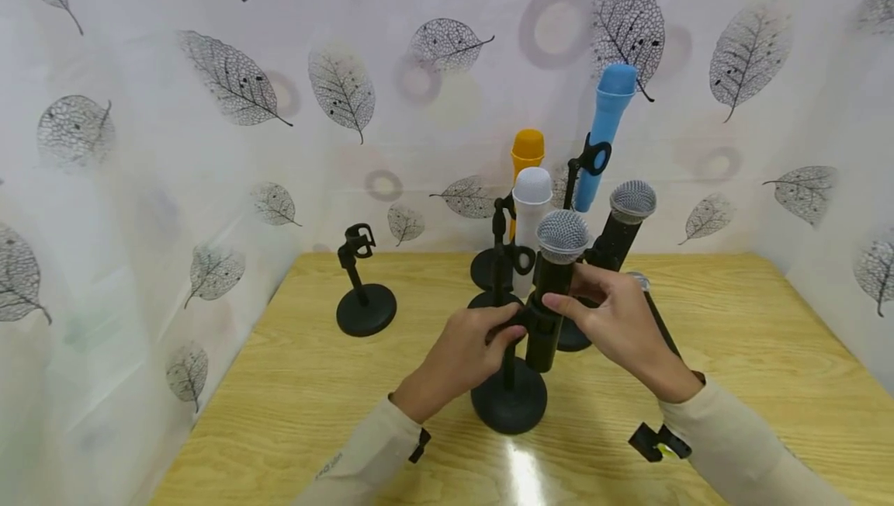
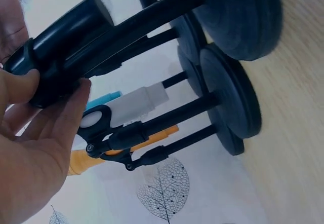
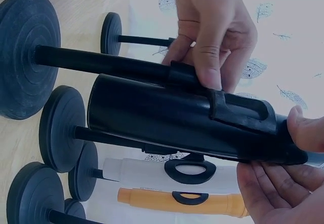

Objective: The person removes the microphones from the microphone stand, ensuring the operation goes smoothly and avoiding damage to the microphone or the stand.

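A black microphone with a silver mesh head [image 1: 562, 236] stands nearly upright in the clip [image 3: 243, 113] of the nearest black stand [image 1: 508, 405]. My right hand [image 1: 625, 327] grips its body just under the head, thumb on the near side and fingers behind. Lower down, my left hand [image 1: 464, 351] pinches the stand's top joint beside the clip between thumb and fingers. The right wrist view shows the microphone's dark barrel [image 3: 147, 115] running alongside the stand's pole [image 3: 106, 63].
Behind are stands with a white microphone [image 1: 532, 189], an orange one [image 1: 528, 147], a blue one [image 1: 606, 114] and another black one [image 1: 632, 203]. A bare stand [image 1: 366, 310] is at the left. Another silver-headed microphone [image 1: 662, 320] is partly hidden behind my right hand. Leaf-print sheeting [image 1: 447, 102] backs the wooden table [image 1: 279, 413].
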Tool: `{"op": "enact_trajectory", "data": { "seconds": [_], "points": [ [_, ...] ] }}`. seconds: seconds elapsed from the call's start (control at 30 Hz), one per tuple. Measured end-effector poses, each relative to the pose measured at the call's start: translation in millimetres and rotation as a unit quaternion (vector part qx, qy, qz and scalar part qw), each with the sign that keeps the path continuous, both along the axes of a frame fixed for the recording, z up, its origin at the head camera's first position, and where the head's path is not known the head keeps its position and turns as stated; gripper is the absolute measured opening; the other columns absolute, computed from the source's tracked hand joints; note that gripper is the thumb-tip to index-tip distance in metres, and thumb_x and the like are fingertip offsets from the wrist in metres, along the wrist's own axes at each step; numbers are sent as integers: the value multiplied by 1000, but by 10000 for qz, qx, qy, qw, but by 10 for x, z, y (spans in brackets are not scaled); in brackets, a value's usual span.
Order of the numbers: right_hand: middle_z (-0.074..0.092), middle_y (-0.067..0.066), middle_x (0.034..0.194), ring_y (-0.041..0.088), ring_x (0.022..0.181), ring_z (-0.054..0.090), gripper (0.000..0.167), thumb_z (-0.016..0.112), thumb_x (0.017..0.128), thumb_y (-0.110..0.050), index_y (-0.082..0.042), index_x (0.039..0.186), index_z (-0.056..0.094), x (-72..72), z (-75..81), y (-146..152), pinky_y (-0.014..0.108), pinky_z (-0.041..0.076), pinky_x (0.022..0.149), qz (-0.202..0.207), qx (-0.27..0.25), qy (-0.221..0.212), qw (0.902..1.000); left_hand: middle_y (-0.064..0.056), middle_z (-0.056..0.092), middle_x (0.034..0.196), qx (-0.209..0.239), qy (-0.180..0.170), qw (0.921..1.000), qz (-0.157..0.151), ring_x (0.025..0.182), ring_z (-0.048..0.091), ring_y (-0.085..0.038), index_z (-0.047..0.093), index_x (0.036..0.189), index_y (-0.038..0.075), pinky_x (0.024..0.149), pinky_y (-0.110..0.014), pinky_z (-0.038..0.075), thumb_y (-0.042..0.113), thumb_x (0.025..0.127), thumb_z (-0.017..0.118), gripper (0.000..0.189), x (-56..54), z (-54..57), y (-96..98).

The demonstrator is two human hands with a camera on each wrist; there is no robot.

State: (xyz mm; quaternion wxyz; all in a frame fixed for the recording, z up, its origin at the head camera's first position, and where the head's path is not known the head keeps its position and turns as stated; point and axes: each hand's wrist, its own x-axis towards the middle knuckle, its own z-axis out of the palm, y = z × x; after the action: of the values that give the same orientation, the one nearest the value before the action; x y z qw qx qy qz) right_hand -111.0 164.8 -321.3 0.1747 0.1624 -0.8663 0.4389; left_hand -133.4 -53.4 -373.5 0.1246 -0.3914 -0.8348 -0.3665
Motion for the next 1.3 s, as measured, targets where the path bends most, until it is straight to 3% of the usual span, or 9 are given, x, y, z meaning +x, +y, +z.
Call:
{"op": "enact_trajectory", "data": {
  "seconds": [0.1,0.23,0.47,0.8,1.3],
  "points": [
    [71,0,84,21,88,73,15,79,91,-13,-5,103,74,-3,-10,3,28,58,80,-16,8,41,10000,-3,73,98,15,-14,10000,-18,80,63,-5,72,120,4,68,-13,50,16,101,65,24,-10,30,7],
    [72,-1,85,21,88,73,16,78,91,-13,-5,104,74,0,-11,3,18,54,79,-21,-16,37,10000,-6,74,105,75,277,9996,-15,93,70,-11,72,119,2,78,-15,54,14,100,65,23,-5,11,25],
    [73,2,86,21,88,73,17,79,91,-12,-4,105,74,-9,0,-4,33,59,83,-14,-91,117,9999,-8,73,107,101,887,9959,175,95,71,-14,71,119,2,80,-15,54,11,99,66,22,8,-76,57],
    [72,3,85,25,90,73,16,79,90,-11,-4,103,75,-9,19,-21,49,58,83,32,-80,41,10000,-5,73,101,62,889,9957,233,85,69,-11,70,116,4,73,-14,54,10,99,66,18,25,-86,56],
    [71,3,83,23,89,73,12,79,90,-10,-4,99,73,-38,46,-21,48,59,83,18,-50,-1,10000,-2,71,92,-6,1083,9939,200,76,63,-7,67,108,5,67,-13,50,9,100,65,10,19,-86,70]
  ]
}}
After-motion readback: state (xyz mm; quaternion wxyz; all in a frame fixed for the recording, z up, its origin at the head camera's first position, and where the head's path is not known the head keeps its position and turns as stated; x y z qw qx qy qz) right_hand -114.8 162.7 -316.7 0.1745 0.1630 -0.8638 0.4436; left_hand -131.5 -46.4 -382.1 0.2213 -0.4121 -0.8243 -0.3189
